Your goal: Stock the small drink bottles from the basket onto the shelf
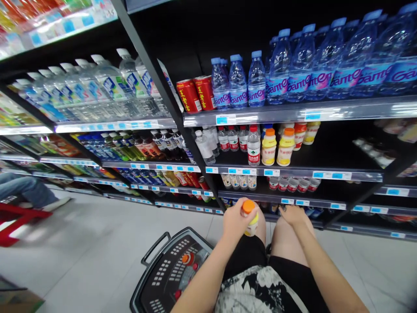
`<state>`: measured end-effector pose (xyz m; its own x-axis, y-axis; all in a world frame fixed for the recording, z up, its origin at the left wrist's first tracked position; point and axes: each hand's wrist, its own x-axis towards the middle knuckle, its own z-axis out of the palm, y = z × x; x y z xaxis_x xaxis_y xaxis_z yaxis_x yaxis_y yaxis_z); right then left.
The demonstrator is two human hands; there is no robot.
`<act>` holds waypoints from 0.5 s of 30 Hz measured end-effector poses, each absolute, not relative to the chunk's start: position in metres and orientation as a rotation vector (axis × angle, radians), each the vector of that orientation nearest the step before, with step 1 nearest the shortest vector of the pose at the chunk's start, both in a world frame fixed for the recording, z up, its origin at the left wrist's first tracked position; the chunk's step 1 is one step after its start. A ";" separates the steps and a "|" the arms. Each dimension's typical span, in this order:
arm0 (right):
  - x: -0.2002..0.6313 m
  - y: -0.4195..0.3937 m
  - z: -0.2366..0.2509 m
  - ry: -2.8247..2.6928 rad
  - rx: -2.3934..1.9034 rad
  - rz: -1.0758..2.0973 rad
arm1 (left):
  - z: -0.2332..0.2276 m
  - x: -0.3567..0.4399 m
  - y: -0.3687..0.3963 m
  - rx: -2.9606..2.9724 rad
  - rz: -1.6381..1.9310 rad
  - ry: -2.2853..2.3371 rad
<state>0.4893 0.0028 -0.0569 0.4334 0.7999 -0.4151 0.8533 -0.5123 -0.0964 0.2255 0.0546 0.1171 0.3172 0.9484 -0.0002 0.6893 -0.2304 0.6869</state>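
Note:
My left hand [232, 221] is closed around a small yellow drink bottle [252, 227] with an orange cap, held upright above my left knee. My right hand [293, 214] lies on my right knee with its fingers stretched out, holding nothing. Similar orange-capped bottles [285, 150] stand on the shelf ahead, beside a red-capped water bottle [254, 150]. Below my left forearm is a black shopping basket [148, 269]. Inside it are an orange-capped bottle [188, 259] and several red-capped bottles, partly hidden by my arm.
Large blue water bottles [345, 65] and red cans [195, 95] line the upper shelf. Small cups [293, 184] sit on a lower shelf. Clear bottles [94, 82] fill the bay to the left. Another person's leg [29, 191] and a red frame [22, 221] are at far left.

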 end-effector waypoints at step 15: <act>0.355 -0.018 -0.030 2.275 2.848 -1.595 | 0.114 0.249 0.087 1.927 0.565 1.567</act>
<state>0.3551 -0.0179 -0.0298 0.1859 0.9811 -0.0544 0.3856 -0.1238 -0.9143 0.2494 0.0869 0.1142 0.2180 0.9752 -0.0372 0.7268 -0.1368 0.6731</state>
